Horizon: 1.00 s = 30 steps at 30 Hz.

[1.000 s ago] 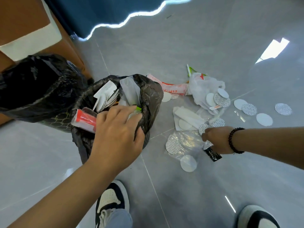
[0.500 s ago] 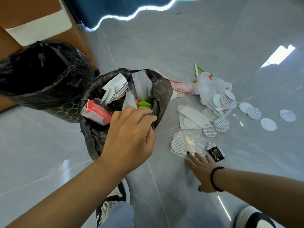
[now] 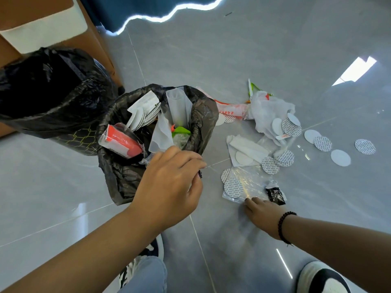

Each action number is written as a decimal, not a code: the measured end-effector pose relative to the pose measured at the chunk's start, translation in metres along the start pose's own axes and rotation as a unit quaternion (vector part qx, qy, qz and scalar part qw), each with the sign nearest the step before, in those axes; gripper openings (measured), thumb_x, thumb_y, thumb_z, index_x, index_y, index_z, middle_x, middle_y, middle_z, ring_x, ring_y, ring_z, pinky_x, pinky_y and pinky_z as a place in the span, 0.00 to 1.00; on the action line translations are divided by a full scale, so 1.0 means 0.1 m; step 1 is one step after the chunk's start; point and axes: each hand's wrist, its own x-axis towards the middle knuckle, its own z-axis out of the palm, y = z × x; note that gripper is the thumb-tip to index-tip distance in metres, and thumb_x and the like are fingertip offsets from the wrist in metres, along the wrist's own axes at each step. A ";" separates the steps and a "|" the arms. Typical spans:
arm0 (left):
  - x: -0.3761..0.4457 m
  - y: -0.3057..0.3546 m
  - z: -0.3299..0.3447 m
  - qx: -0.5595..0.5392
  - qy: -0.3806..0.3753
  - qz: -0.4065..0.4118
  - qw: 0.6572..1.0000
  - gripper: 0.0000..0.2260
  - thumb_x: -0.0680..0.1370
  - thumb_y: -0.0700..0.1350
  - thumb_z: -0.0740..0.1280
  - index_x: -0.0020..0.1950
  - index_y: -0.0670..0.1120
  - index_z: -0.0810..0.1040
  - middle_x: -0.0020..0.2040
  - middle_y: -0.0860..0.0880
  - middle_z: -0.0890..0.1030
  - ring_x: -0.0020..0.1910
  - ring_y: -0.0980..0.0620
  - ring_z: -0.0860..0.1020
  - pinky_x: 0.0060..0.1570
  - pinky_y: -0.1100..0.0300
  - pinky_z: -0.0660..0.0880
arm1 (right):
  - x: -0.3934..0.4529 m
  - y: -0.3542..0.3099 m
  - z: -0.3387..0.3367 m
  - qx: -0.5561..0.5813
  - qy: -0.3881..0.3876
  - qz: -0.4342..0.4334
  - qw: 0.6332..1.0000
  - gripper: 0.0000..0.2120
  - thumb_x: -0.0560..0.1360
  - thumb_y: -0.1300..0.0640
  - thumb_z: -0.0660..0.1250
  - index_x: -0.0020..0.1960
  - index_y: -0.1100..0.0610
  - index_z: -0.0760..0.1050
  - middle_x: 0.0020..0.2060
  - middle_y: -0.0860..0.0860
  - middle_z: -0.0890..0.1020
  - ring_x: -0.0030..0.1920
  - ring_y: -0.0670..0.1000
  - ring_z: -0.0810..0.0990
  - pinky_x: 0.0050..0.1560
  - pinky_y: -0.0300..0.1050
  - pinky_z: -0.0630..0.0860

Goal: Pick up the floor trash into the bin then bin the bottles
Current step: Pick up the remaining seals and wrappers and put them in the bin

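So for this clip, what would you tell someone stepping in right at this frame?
Left hand pinches the near rim of the small bin's black liner, holding it open.
Right hand is low on the floor, fingertips at the clear plastic film; its grip is not clear.
Done: the bin already holds wrappers and a red packet.
Left: film, black sachet, round seal discs, white bag. No bottles in view.

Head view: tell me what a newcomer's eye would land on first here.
First, the bin lined with a black bag at centre, stuffed with wrappers, the left hand gripping its near rim. Next, the scatter of white round seals and crumpled plastic on the grey floor to its right. There the right hand reaches for a clear plastic sheet beside a small black packet.
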 end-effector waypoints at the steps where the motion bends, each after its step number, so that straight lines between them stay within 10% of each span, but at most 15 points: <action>1: 0.00 0.00 0.01 -0.005 -0.006 0.002 1.000 0.10 0.71 0.40 0.67 0.51 0.45 0.83 0.49 0.50 0.83 0.47 0.47 0.79 0.47 0.50 0.75 | 0.01 0.02 0.00 -0.019 0.019 -0.012 1.000 0.18 0.59 0.61 0.76 0.47 0.64 0.79 0.45 0.59 0.78 0.37 0.56 0.78 0.31 0.46 0.76; 3: -0.01 0.01 0.02 -0.018 -0.019 0.003 1.000 0.10 0.72 0.41 0.65 0.51 0.44 0.83 0.49 0.50 0.83 0.47 0.47 0.79 0.47 0.50 0.76 | 0.02 0.07 0.04 -0.038 0.026 -0.040 0.998 0.18 0.45 0.58 0.80 0.33 0.58 0.79 0.33 0.53 0.78 0.26 0.51 0.74 0.20 0.40 0.70; 9: -0.03 0.07 0.03 -0.044 -0.057 0.002 0.997 0.11 0.73 0.43 0.62 0.50 0.45 0.82 0.48 0.51 0.82 0.44 0.49 0.77 0.44 0.54 0.76 | 0.06 0.18 0.01 -0.086 0.006 -0.084 0.993 0.17 0.45 0.56 0.80 0.30 0.54 0.76 0.33 0.51 0.77 0.23 0.48 0.71 0.18 0.36 0.64; 14: -0.06 0.06 0.06 -0.052 -0.078 -0.008 0.996 0.11 0.73 0.44 0.62 0.50 0.45 0.82 0.47 0.51 0.82 0.44 0.49 0.78 0.42 0.53 0.77 | 0.08 0.12 -0.14 -0.137 -0.046 -0.132 0.981 0.10 0.74 0.61 0.66 0.53 0.64 0.77 0.57 0.61 0.75 0.48 0.60 0.77 0.43 0.52 0.75; 18: -0.08 0.06 0.11 -0.059 -0.101 -0.011 0.993 0.11 0.73 0.44 0.62 0.49 0.46 0.82 0.46 0.52 0.82 0.44 0.50 0.78 0.41 0.53 0.77 | 0.03 0.19 0.10 -0.099 -0.026 -0.082 0.991 0.22 0.51 0.55 0.80 0.44 0.51 0.80 0.46 0.56 0.81 0.35 0.54 0.79 0.26 0.44 0.75; 22: -0.11 0.11 0.21 -0.071 -0.129 -0.014 0.989 0.11 0.73 0.45 0.61 0.49 0.47 0.82 0.45 0.52 0.82 0.44 0.50 0.78 0.41 0.55 0.78 | 0.01 0.13 0.07 -0.143 -0.033 -0.111 0.983 0.25 0.68 0.64 0.71 0.63 0.58 0.70 0.66 0.66 0.67 0.59 0.68 0.73 0.44 0.56 0.79; 25: -0.14 0.16 0.27 -0.075 -0.149 -0.005 0.986 0.11 0.71 0.46 0.61 0.47 0.48 0.82 0.43 0.54 0.82 0.43 0.52 0.78 0.41 0.60 0.77 | 0.05 0.10 0.13 -0.081 -0.004 -0.077 0.994 0.24 0.53 0.61 0.80 0.48 0.58 0.79 0.51 0.61 0.79 0.39 0.60 0.81 0.21 0.45 0.76; 30: -0.19 0.21 0.43 -0.067 -0.237 -0.032 0.969 0.13 0.74 0.46 0.62 0.57 0.50 0.79 0.53 0.53 0.81 0.54 0.51 0.77 0.51 0.58 0.74 | 0.03 0.12 0.29 -0.076 0.029 -0.108 0.991 0.15 0.65 0.63 0.72 0.51 0.61 0.77 0.51 0.59 0.79 0.36 0.56 0.79 0.28 0.49 0.79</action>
